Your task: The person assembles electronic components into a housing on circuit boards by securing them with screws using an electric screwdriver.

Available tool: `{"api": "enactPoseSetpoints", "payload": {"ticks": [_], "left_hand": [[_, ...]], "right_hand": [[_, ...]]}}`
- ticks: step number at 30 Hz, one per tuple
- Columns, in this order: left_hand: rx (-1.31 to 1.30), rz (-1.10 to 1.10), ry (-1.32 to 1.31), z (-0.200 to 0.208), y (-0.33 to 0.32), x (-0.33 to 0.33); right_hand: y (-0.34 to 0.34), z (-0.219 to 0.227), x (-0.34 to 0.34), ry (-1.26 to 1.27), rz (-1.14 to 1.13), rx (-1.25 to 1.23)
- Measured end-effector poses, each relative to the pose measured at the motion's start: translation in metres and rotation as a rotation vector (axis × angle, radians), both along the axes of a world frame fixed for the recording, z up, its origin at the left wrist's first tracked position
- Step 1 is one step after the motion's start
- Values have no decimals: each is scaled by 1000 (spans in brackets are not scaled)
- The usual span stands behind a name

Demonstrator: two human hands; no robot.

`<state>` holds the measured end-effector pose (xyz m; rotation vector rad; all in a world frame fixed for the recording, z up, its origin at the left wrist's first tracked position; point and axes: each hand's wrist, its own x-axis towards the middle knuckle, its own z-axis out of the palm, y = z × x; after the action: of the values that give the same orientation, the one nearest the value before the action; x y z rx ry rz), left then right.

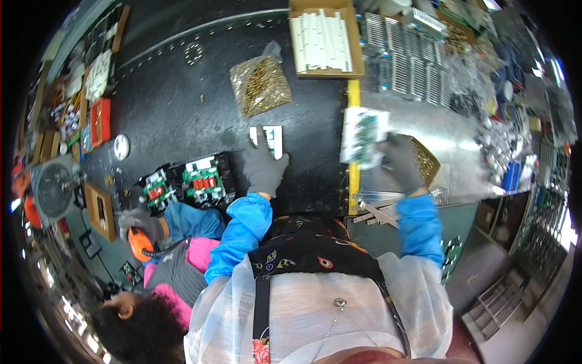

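Note:
My left hand, in a grey glove, rests on the dark table with fingers apart. Its index finger lies over a small white piece with green parts. To the right, my right hand, gloved the same way, grips the edge of a white and green circuit board. That board is raised over the yellow strip and smeared by motion. Beyond my left hand sits a clear bag of small brass-coloured parts. Just right of my right hand stands an open box of similar parts.
A cardboard box of white strips stands at the back, beside rows of finned metal parts. At left, a co-worker's gloved hand is by an orange tool, near green boards with red components. Flat metal strips lie at the near edge.

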<state>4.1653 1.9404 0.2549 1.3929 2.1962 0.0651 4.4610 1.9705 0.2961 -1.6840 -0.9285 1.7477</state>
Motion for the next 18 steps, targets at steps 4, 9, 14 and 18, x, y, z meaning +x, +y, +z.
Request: {"api": "enactPoseSetpoints", "payload": {"ticks": [4, 9, 14, 18], "left_hand": [[187, -70, 4, -5, 8, -7], [536, -262, 163, 5, 1, 2], [416, -499, -113, 19, -10, 40], [197, -351, -103, -1, -2, 69]], "right_hand": [[-45, -46, -87, 223, -141, -99], [-32, -69, -92, -794, 569, 340], [68, -30, 0, -1182, 211, 404], [145, -33, 17, -1272, 118, 318]]}}
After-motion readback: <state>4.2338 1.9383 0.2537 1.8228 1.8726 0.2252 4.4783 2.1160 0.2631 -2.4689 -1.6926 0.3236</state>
